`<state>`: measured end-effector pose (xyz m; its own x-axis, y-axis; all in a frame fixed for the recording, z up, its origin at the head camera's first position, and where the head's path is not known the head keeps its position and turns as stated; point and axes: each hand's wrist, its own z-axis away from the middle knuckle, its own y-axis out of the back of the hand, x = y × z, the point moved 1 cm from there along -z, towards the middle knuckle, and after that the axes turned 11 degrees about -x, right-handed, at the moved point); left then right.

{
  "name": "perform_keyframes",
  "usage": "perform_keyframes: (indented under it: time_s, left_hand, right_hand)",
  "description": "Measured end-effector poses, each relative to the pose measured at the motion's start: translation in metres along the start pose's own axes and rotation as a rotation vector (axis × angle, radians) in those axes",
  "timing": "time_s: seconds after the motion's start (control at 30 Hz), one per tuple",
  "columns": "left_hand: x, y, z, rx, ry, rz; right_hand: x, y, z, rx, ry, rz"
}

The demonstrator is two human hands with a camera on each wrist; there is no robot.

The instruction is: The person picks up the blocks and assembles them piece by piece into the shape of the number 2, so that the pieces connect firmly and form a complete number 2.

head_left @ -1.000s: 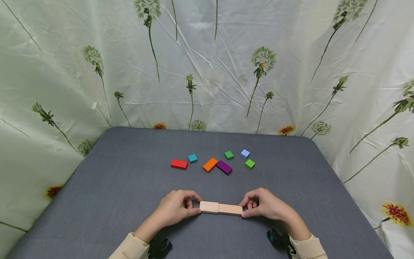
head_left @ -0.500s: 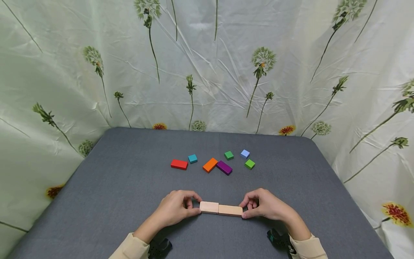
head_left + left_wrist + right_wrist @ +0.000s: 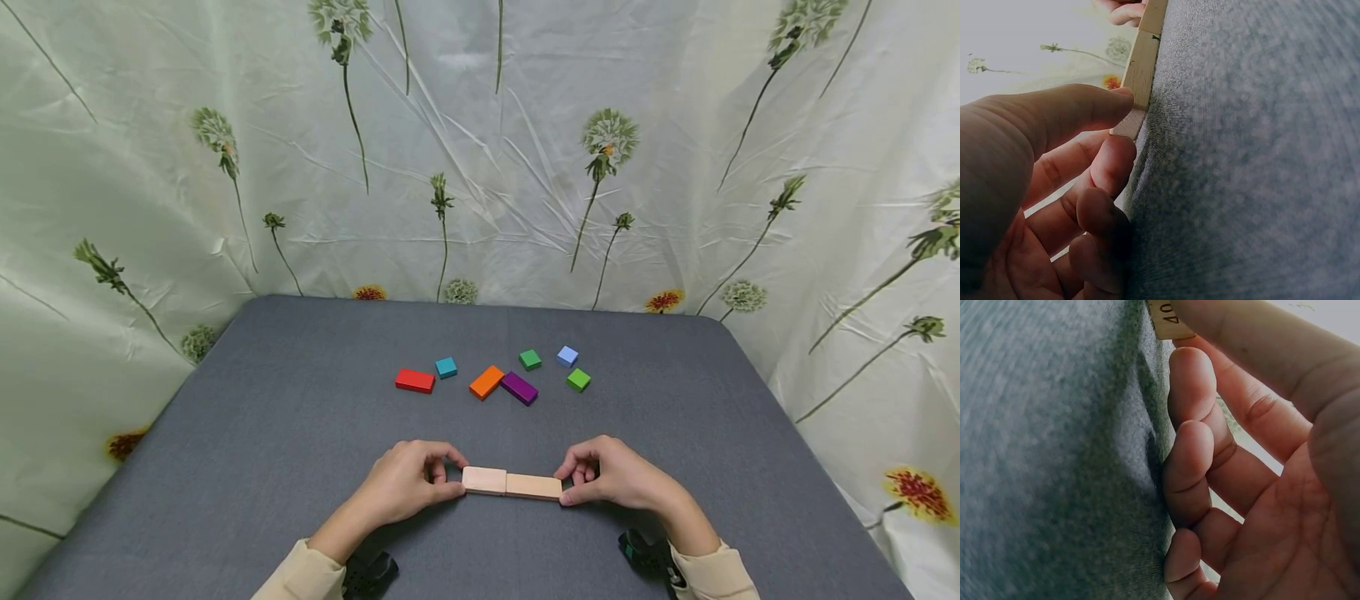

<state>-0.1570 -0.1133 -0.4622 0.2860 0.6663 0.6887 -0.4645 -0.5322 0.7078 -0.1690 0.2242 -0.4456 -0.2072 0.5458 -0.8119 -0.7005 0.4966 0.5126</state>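
Two plain wooden blocks lie end to end on the grey table: a paler left block [image 3: 484,480] and a slightly longer, tanner right block [image 3: 534,487], their inner ends meeting. My left hand [image 3: 408,479] pinches the outer end of the left block between thumb and forefinger. At the opposite end, my right hand [image 3: 618,473] pinches the right block in the same way. In the left wrist view the left block [image 3: 1139,69] runs along the cloth surface, thumb on its near side. The right wrist view catches a printed marking on the end of the right block [image 3: 1171,328].
Beyond the hands lie several coloured blocks: red [image 3: 415,381], teal [image 3: 446,367], orange [image 3: 487,382], purple [image 3: 519,388], dark green [image 3: 530,360], light blue [image 3: 567,356] and light green [image 3: 578,380]. A flower-printed curtain [image 3: 480,150] hangs behind the table [image 3: 300,400].
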Motion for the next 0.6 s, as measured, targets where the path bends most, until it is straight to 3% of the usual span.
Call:
perform_keyframes:
  time_s: [0.6]
  left_hand:
    - [0.0012,0.0004,0.0034,-0.001,-0.008,0.045]
  right_hand:
    - [-0.0008,-0.0021,-0.0027,-0.010,0.001,0.011]
